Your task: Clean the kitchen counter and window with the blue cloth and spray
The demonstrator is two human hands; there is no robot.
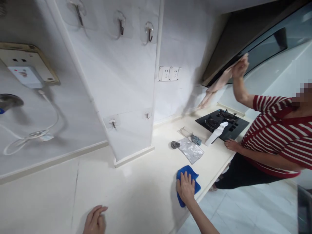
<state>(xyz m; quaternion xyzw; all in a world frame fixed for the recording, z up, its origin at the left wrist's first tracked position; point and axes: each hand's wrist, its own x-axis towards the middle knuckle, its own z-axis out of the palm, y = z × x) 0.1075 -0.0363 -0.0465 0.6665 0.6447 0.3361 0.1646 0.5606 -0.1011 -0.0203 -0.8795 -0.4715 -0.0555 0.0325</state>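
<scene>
- Hands first: the person's right hand (185, 188) sits low and centre-right, fingers curled down over a blue microfibre cloth (186, 169), grasping it against the countertop (136, 182).
- Left hand (95, 221), at the bottom edge, is empty and loosely open, just above the countertop and well apart from the cloth.
- Above the cloth lie a crinkled silver sheet (190, 150), a steel-wool scourer (175, 144), a blue-grey scrubber (196, 139) and a see-through plastic tray (185, 131).
- Right of those, a white spray bottle (215, 134) lies across the edge of a black gas hob (240, 125).
- At right, a co-worker in a red-striped shirt (275, 139) rests 1 hand (232, 145) on the counter edge; the other hand (240, 66) clutches a pale pink cloth (216, 85) against a range hood (243, 42).
- Upper middle: 3 adhesive hooks (148, 32) and 2 wall sockets (168, 73).
</scene>
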